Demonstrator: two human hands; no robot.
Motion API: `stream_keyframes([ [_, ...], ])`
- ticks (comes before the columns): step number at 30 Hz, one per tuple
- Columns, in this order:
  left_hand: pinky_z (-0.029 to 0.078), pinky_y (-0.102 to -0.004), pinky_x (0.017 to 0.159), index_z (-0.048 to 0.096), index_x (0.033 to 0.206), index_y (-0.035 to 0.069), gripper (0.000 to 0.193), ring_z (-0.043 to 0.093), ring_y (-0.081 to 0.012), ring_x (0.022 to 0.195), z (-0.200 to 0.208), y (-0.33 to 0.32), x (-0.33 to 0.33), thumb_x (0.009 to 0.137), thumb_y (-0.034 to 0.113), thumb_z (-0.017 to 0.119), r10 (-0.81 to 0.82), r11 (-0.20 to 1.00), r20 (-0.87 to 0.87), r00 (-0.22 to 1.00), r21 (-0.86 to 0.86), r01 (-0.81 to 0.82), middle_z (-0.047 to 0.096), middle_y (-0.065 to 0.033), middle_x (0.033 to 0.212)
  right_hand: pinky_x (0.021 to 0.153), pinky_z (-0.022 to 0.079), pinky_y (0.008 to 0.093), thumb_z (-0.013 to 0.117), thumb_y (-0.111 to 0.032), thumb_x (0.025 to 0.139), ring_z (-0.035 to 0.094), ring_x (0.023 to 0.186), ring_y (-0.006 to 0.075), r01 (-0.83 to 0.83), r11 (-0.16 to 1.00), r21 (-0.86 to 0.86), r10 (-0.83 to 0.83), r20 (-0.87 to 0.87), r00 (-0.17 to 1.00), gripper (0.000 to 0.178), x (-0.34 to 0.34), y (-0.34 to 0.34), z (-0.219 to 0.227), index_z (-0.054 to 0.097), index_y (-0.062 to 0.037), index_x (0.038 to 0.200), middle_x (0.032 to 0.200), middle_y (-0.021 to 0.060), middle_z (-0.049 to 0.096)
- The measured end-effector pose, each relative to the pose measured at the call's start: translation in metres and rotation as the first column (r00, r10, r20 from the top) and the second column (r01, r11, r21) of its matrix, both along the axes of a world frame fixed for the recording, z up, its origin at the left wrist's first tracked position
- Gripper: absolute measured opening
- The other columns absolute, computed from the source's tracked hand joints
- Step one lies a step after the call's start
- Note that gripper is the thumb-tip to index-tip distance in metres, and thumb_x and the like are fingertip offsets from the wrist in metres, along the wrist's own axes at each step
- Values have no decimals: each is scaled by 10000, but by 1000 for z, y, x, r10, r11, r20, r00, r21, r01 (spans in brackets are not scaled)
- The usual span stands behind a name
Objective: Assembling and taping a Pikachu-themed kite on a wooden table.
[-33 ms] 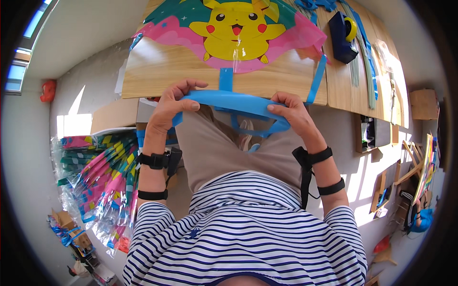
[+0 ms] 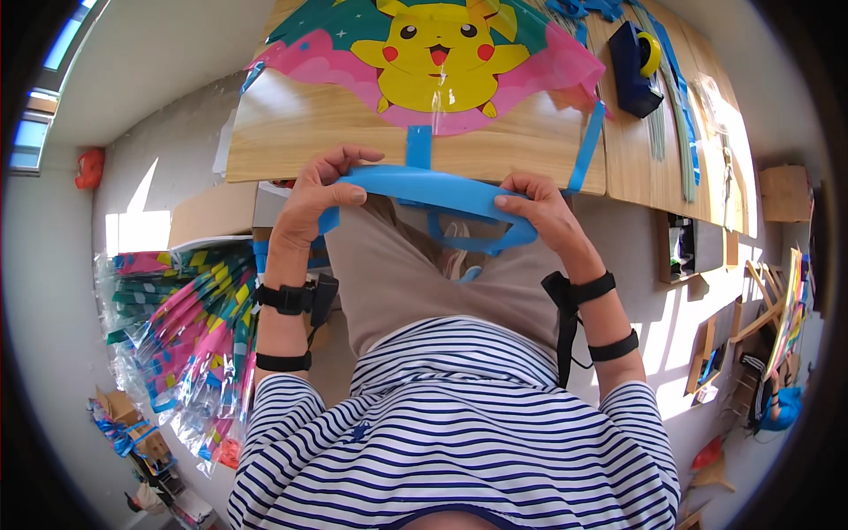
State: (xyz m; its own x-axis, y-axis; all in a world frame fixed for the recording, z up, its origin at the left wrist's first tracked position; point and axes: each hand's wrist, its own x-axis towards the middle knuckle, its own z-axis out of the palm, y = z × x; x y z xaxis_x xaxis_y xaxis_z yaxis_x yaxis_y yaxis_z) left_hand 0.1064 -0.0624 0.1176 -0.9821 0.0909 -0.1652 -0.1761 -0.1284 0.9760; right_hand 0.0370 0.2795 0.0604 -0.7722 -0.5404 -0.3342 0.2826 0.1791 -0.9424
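Note:
A flat blue plastic ribbon (image 2: 433,188) is stretched between my two hands at the table's front edge, over my lap. My left hand (image 2: 320,190) pinches one end between thumb and fingers. The other side is gripped by my right hand (image 2: 537,208), thumb on top, with a loop of ribbon hanging below. Beyond my hands lies a thin printed plastic kite sheet (image 2: 340,66), pink and green with a yellow cartoon creature. Blue strips (image 2: 419,147) run from its lower edge and right corner toward the table's front edge.
A dark blue tape dispenser (image 2: 632,75) with yellow tape stands on the wooden table (image 2: 291,132), beside thin rods (image 2: 685,155). Many folded printed plastic sheets (image 2: 190,327) hang at my left, near a cardboard box (image 2: 212,215). Far right, a person in blue (image 2: 782,405) is partly visible.

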Motion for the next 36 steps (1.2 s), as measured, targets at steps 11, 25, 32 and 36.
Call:
stream_keyframes([
  [11,467,-183,797,680,1075,48,265,615,-58,893,21,69,7,832,86,778,-10,964,121,993,267,-23,686,-4,982,1045,408,487,857,-201,632,495,1224,402,51,994,93,53,-853,519,898,38,-65,52,475,-42,1428,1343,206,535],
  [25,509,-259,830,620,1149,11,271,618,-86,850,19,76,22,898,72,701,45,921,198,979,372,-117,650,-23,932,893,502,473,634,41,727,593,1026,411,222,974,49,-30,-941,337,416,41,-85,29,635,48,1143,1147,215,622],
  [32,530,-389,990,535,1298,-12,398,652,-193,956,2,66,8,934,96,656,34,738,171,985,660,-141,650,-120,1053,717,545,327,563,-62,941,685,794,201,-3,997,-83,-3,-77,997,164,40,-74,11,664,58,988,876,126,701],
  [36,521,-393,1001,447,1405,-17,512,651,-223,1005,-11,81,-29,954,114,650,174,715,125,977,666,-213,655,-171,1151,731,566,316,568,-145,981,691,746,206,33,987,-159,23,338,941,237,32,-70,-8,673,65,1017,884,151,713],
])
